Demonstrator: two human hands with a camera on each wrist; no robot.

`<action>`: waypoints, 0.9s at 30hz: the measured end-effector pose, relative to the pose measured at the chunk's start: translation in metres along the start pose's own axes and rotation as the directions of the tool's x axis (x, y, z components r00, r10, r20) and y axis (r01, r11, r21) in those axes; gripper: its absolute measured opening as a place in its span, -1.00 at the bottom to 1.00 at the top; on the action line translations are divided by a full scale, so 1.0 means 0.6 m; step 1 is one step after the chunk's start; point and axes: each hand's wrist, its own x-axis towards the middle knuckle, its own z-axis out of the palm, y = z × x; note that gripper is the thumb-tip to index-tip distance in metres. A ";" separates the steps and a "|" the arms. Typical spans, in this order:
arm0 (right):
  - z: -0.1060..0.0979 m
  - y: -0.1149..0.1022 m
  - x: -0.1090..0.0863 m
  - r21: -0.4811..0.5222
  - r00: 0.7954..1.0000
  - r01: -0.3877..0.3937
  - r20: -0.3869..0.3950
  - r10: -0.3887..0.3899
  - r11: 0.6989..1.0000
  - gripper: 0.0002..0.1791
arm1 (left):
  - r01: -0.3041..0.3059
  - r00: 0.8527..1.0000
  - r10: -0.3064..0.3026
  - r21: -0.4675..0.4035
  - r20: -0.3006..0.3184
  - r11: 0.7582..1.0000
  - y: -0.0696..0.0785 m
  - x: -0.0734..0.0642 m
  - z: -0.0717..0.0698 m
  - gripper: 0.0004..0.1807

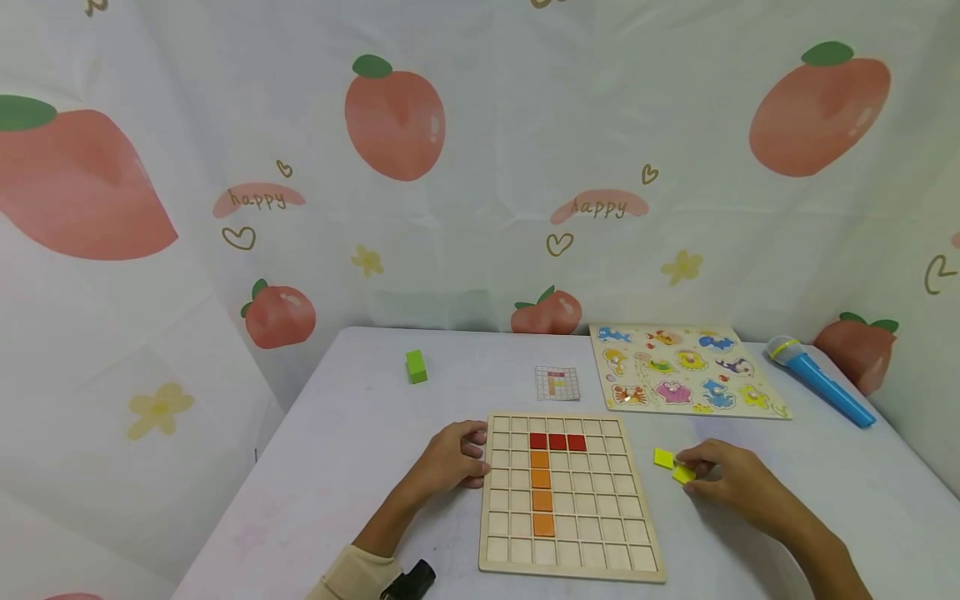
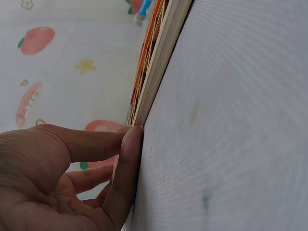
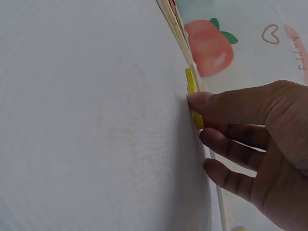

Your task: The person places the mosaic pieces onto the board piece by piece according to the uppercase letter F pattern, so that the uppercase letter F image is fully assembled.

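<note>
A wooden grid board (image 1: 596, 504) lies on the white table, with three red tiles (image 1: 557, 442) in a row and a column of several orange tiles (image 1: 541, 479) below the leftmost one. At the board's left edge, my left hand (image 1: 448, 457) holds on with thumb and fingertips, as the left wrist view also shows. To the right of the board, my right hand (image 1: 738, 483) pinches a yellow tile (image 1: 683, 474) between thumb and forefinger, low over the table. Another yellow tile (image 1: 663, 457) lies right beside it, nearer the board. In the right wrist view, the thumb partly covers the pinched yellow tile (image 3: 198, 120).
Behind the board lies a small pattern card (image 1: 557, 383) with a coloured grid. A green block (image 1: 416, 367) stands at the back left. An animal puzzle board (image 1: 686, 371) and a blue toy microphone (image 1: 821, 382) lie at the back right, before a fruit-print curtain (image 1: 465, 233).
</note>
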 end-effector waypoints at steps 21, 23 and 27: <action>-0.006 0.003 0.000 -0.026 0.999 -0.010 0.033 0.011 1.000 -0.62 | 0.001 1.000 -0.001 0.018 -0.004 1.000 0.002 0.001 0.000 -0.26; -0.006 0.002 -0.001 -0.026 1.000 -0.006 0.027 0.007 1.000 -0.62 | 0.000 1.000 0.000 0.017 -0.005 1.000 0.001 0.001 0.000 -0.26; -0.005 0.001 -0.004 -0.029 1.000 0.030 0.000 -0.030 0.999 -0.63 | 0.000 1.000 0.000 0.017 -0.007 1.000 -0.002 0.002 0.000 -0.25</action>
